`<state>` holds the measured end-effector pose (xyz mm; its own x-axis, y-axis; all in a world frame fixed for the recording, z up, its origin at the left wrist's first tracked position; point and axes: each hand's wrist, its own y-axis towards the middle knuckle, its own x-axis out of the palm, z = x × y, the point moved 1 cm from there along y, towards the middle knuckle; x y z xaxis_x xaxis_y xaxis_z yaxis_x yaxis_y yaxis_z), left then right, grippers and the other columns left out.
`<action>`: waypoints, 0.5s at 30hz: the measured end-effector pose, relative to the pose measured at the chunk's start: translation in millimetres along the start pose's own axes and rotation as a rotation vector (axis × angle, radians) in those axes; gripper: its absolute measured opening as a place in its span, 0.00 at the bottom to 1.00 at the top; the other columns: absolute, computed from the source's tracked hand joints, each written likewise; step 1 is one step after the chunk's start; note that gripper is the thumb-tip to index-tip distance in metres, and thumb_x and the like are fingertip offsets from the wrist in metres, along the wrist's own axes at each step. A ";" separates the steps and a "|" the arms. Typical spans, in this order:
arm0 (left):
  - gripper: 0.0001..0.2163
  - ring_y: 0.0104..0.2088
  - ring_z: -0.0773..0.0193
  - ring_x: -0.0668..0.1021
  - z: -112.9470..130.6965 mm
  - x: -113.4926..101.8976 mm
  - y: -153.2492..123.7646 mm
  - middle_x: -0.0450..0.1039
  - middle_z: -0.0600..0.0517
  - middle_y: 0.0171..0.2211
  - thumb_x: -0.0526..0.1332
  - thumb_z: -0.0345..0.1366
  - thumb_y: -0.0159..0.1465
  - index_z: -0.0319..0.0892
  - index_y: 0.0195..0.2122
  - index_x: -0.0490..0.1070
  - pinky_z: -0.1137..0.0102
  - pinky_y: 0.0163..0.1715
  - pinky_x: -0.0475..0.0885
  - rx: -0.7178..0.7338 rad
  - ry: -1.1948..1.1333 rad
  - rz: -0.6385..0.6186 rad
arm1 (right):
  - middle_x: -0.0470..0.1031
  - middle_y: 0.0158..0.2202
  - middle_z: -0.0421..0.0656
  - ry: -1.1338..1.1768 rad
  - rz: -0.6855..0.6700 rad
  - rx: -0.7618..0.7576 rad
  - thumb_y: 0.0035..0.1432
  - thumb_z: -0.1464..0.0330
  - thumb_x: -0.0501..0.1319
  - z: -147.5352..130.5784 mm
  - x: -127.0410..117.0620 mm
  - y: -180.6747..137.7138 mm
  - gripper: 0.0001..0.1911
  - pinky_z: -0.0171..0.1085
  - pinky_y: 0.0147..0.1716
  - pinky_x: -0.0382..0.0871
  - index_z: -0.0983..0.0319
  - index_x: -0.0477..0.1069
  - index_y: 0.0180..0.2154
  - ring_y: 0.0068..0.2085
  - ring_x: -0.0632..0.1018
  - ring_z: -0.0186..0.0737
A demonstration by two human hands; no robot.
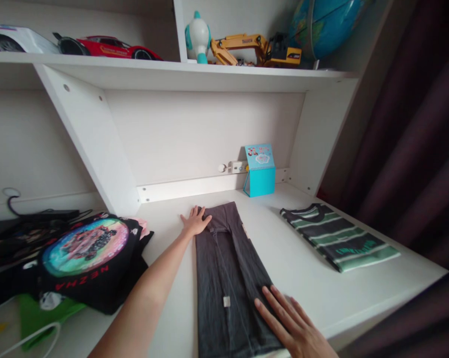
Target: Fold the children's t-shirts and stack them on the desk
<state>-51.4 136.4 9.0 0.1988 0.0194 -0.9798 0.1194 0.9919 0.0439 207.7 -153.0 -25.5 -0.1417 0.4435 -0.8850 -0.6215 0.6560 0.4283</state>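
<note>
A pair of dark grey trousers [224, 268] lies lengthwise on the white desk [168, 283], its far end turned toward the back board. A small white tag shows near the middle of the cloth. My left hand [196, 222] rests flat with spread fingers at the far left corner of the trousers. Lower down, my right hand [289, 320] lies with fingers stretched out on the right edge of the cloth, close to the near end. Neither hand grips anything.
A folded green and black striped T-shirt [338, 236] lies at the right. Black printed clothes [93, 258] are heaped on the left. A blue desk calendar [260, 171] stands at the back. Overhead, a shelf [209, 74] carries a toy excavator [257, 48], a red toy car [110, 47] and a globe [326, 25].
</note>
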 end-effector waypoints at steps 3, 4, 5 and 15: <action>0.29 0.63 0.48 0.46 12.7 -10.0 -11.8 0.37 0.43 0.64 0.41 0.54 0.63 0.49 0.63 0.43 0.37 0.52 0.39 -0.014 -0.007 -0.010 | 0.60 0.57 0.50 0.008 0.008 0.004 0.55 0.49 0.50 -1.2 -0.7 0.6 0.40 0.45 0.43 0.68 0.58 0.39 0.63 0.53 0.68 0.54; 0.29 0.63 0.48 0.45 20.0 -15.4 -22.1 0.36 0.42 0.64 0.41 0.53 0.63 0.49 0.63 0.42 0.38 0.52 0.41 -0.004 -0.021 -0.002 | 0.60 0.57 0.50 0.007 0.018 0.000 0.55 0.48 0.50 -0.8 -1.0 0.6 0.40 0.44 0.43 0.68 0.57 0.40 0.63 0.53 0.68 0.53; 0.30 0.63 0.48 0.45 28.1 -21.1 -36.8 0.36 0.41 0.64 0.42 0.53 0.63 0.48 0.64 0.40 0.39 0.52 0.42 0.030 -0.040 0.004 | 0.62 0.56 0.50 0.001 0.031 -0.008 0.56 0.49 0.51 -0.1 -1.1 0.4 0.39 0.43 0.42 0.68 0.57 0.40 0.63 0.52 0.69 0.53; 0.32 0.59 0.49 0.58 32.4 -3.0 -276.5 0.46 0.51 0.62 0.53 0.44 0.62 0.60 0.62 0.34 0.53 0.52 0.63 0.777 -0.005 -0.089 | 0.66 0.52 0.49 -0.066 0.082 -0.091 0.59 0.54 0.49 1.1 -7.4 -3.1 0.35 0.42 0.39 0.71 0.58 0.40 0.63 0.48 0.73 0.50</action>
<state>-53.5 -141.9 6.1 0.1606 -0.0578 -0.9853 0.7818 0.6168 0.0912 211.5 -157.7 -20.1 -0.1459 0.5348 -0.8323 -0.6774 0.5591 0.4780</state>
